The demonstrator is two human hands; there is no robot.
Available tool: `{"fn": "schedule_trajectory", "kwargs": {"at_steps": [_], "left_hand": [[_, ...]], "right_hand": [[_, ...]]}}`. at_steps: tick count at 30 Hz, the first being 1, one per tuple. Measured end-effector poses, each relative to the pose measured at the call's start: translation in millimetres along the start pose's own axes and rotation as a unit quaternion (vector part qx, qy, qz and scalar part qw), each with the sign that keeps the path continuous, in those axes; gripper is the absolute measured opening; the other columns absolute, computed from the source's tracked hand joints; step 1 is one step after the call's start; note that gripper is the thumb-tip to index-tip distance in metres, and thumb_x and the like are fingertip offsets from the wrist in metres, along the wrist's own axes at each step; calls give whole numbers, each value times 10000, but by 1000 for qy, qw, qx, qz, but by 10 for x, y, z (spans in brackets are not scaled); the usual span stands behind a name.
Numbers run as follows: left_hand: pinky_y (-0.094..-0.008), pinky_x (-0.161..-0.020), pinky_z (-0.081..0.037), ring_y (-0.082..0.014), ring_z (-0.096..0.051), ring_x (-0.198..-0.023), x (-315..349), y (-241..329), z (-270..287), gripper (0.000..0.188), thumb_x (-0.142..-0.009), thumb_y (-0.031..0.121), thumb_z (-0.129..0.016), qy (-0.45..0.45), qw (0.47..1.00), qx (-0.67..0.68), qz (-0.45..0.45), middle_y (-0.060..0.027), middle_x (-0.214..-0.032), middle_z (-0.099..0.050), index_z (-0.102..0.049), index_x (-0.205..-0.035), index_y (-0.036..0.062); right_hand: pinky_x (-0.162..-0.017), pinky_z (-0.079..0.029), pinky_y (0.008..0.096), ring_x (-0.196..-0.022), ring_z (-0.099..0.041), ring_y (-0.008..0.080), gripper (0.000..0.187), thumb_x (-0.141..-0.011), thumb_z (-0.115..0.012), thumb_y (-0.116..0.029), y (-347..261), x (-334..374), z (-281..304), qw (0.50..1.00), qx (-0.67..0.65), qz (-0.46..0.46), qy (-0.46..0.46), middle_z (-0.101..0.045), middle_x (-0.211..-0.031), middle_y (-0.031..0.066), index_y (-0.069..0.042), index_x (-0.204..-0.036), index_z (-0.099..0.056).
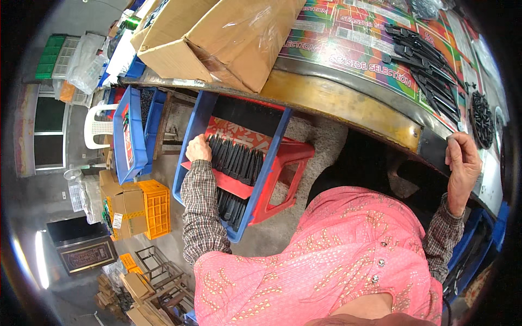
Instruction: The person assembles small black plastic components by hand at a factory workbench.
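Note:
My left hand [199,148] is closed at the left end of a row of slender black plastic pieces [236,158] in a blue tray [279,142]. Its fingertips touch the row's end, and what they grip is hidden. A red strip [234,183] parts this row from a second row of black pieces [231,209] nearer me. Off to the right, my right hand [463,165] is raised by the table's edge with its fingers bent together. Anything between those fingertips is too small to make out. Loose black plastic parts [427,68] lie on the table beyond it.
The tray rests on a red plastic stool [288,176] against the metal-edged table [348,106]. An open cardboard box [234,41] stands on the tabletop, left of printed cartons [348,41]. A coil of black parts [481,119] lies far right. Blue bins [130,136] and a yellow crate [156,209] stand left.

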State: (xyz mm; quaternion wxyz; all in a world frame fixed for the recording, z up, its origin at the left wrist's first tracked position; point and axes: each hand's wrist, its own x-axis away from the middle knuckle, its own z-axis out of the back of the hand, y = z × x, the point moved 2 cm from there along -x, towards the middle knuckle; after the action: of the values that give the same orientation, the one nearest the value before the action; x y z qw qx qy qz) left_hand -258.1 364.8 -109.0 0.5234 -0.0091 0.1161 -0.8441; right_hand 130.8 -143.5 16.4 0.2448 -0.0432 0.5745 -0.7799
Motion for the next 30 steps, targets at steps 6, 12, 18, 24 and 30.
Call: {"fn": "schedule_trajectory", "kwargs": {"at_steps": [6,12,18,24,30], "left_hand": [[-472,-666,-519,-347,-659,-795,76,80,96,97,-787,174,-671,24,998,3,-50,-130,-824,-668,-626,-858,125],[-444,-628,-509,-337,-647,-736,424,1158,1195,111,-849,191,-633,95,970,130,-183,-119,-820,-649,-627,-897,91],[-312,-589,-493,-237,-630,-631,773,2259,2097,96,-826,-6,-655,129,860,364,-333,-143,-763,-624,-648,-921,-8],[-329,-604,-481,-275,-604,-655,886,3234,2409,123,-791,2,-666,122,785,400,-457,-124,-759,-616,-657,-912,22],[-364,-650,-485,-280,-613,-739,947,3899,2540,174,-772,43,-689,139,722,410,-540,-98,-831,-623,-667,-944,59]], "right_hand": [[-533,-322,177,-602,-423,30,78,-927,-615,-90,-62,-7,6,1000,4,4,0,-509,-740,-36,-14,-933,-632],[-525,-348,177,-604,-447,23,51,-890,-629,-55,-154,-14,-16,1000,-7,4,3,-544,-756,-39,-7,-903,-639],[-548,-370,181,-632,-469,14,44,-862,-649,-29,-208,-26,-12,999,-40,1,-17,-554,-747,-38,11,-868,-632],[-563,-384,192,-648,-473,25,65,-857,-663,-31,-198,6,85,996,-92,1,-15,-558,-755,-21,23,-869,-630],[-548,-384,196,-617,-473,32,87,-853,-673,-59,-202,6,191,998,-61,19,-7,-560,-720,-12,21,-867,-641]]}}
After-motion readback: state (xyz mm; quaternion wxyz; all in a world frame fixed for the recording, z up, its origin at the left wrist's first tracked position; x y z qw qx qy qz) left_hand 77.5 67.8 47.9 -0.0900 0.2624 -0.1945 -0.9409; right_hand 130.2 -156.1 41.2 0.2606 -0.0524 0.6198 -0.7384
